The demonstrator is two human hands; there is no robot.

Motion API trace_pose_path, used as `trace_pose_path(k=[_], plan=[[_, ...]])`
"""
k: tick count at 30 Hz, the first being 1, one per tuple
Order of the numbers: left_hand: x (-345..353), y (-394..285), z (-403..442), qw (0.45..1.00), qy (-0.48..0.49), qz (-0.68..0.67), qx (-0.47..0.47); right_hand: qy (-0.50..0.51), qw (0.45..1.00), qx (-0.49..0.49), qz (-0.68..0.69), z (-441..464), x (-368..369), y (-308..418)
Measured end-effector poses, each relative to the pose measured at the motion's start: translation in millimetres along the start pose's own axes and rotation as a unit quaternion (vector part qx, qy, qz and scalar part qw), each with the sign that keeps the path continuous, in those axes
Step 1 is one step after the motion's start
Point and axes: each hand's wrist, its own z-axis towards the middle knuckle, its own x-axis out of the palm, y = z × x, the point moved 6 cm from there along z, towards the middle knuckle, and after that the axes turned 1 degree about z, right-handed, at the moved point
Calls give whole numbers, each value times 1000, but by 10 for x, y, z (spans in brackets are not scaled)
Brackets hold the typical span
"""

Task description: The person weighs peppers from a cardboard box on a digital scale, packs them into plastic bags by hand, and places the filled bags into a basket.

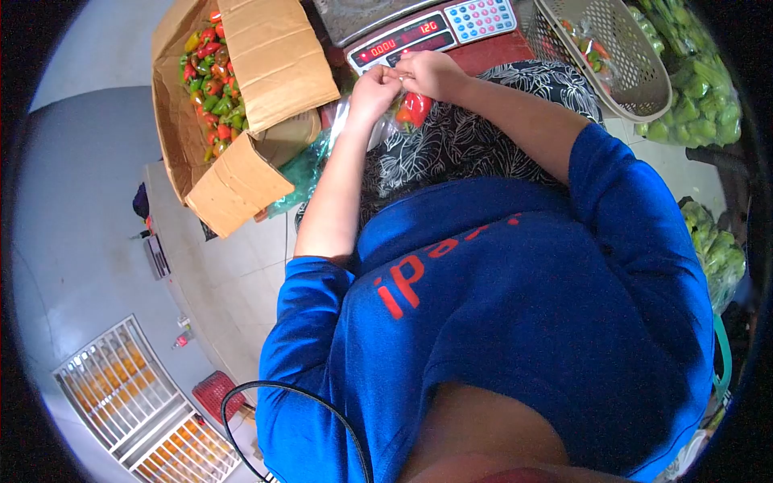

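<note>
In the head view, the left hand [374,93] and the right hand [433,75] meet, fingertips together, both pinching the gathered top of a clear plastic bag [392,129]. The bag hangs just below the fingers with red peppers [413,110] inside, over a black-and-white patterned cloth [475,133]. Just beyond the hands is a scale [439,36], its display lit with red digits and its keypad to the right hand's far side. To the left of the left hand stands an open cardboard box [278,64] holding loose red, green and yellow peppers [213,88]; a green plastic sheet [304,175] lies between the box and the left forearm. To the right of the right hand is a plastic basket [654,92] with bagged peppers [594,55] in it, and farther right are bags of green vegetables [702,97].
</note>
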Motion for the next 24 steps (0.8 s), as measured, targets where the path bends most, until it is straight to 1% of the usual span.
trace_pose_path(k=[2,4,6,8,11,14,17,20,23,24], plan=[[-1,-51,-29,1000,-10,26,8,9,1000,10,14,16,41,-107],[-14,32,4,998,-30,48,34,38,982,105,153,-7,105,-272],[-38,183,48,994,-51,77,60,67,940,191,274,-26,220,-400],[-62,319,103,988,-72,109,88,97,883,266,374,-56,334,-489],[-54,281,53,991,-69,96,68,75,882,263,383,-53,348,-488],[-73,-11,-99,976,-102,142,130,80,892,237,375,-38,367,-500],[-66,24,-87,971,-111,159,143,104,893,209,385,-8,361,-385],[-82,24,-98,960,-136,157,189,128,892,214,376,-28,311,-346],[-64,129,-85,968,-129,154,151,152,901,234,333,-8,244,-304],[-43,91,-99,963,-124,185,151,121,929,184,296,20,218,-288]])
